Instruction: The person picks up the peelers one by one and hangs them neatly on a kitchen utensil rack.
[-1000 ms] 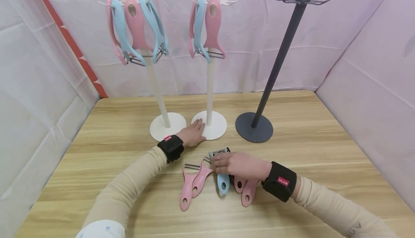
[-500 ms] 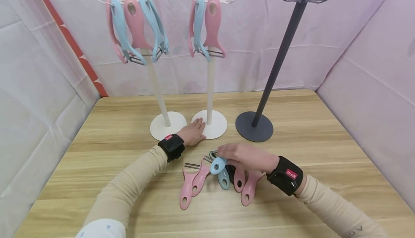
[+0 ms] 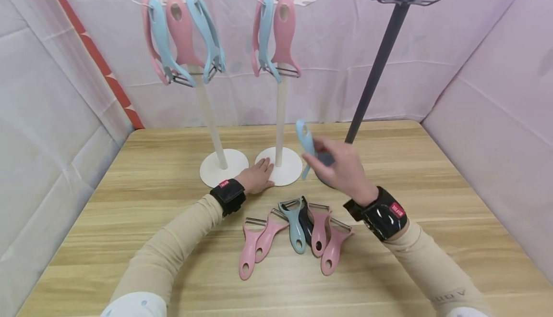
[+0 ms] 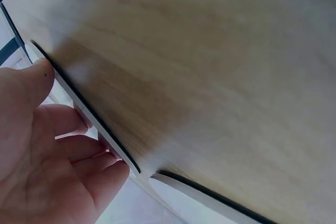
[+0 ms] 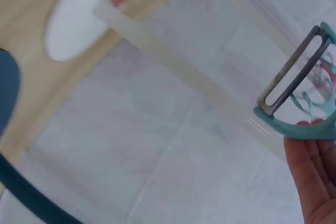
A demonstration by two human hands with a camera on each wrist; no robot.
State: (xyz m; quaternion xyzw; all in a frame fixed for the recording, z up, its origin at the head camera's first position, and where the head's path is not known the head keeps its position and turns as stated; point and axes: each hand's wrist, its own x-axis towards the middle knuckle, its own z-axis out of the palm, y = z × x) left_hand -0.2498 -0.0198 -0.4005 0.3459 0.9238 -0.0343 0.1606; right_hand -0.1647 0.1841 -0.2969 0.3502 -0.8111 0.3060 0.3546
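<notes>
My right hand (image 3: 341, 165) pinches a light blue peeler (image 3: 305, 137) above the table, between the middle white stand and the dark one. The right wrist view shows that peeler's metal blade (image 5: 294, 69) and the fingers on its blue frame. With fingers straight, my left hand (image 3: 256, 176) rests on the round base (image 3: 287, 168) of the middle white stand; the left wrist view has the hand (image 4: 58, 150) at the base's edge. Below both hands lie several peelers on the table: pink ones (image 3: 249, 254), a blue one (image 3: 295, 228) and a black one partly covered (image 3: 306, 221).
The left white stand (image 3: 209, 115) bears several pink and blue peelers (image 3: 181, 33). On the middle stand's hooks hang pink and blue peelers (image 3: 283, 33), with bare hooks at its right. A dark stand (image 3: 380, 62) with bare hooks rises at the right, before the fabric backdrop.
My right hand has picked a light blue peeler from the pile and lifted it up and away toward the stands. The left hand has stayed on the base.
</notes>
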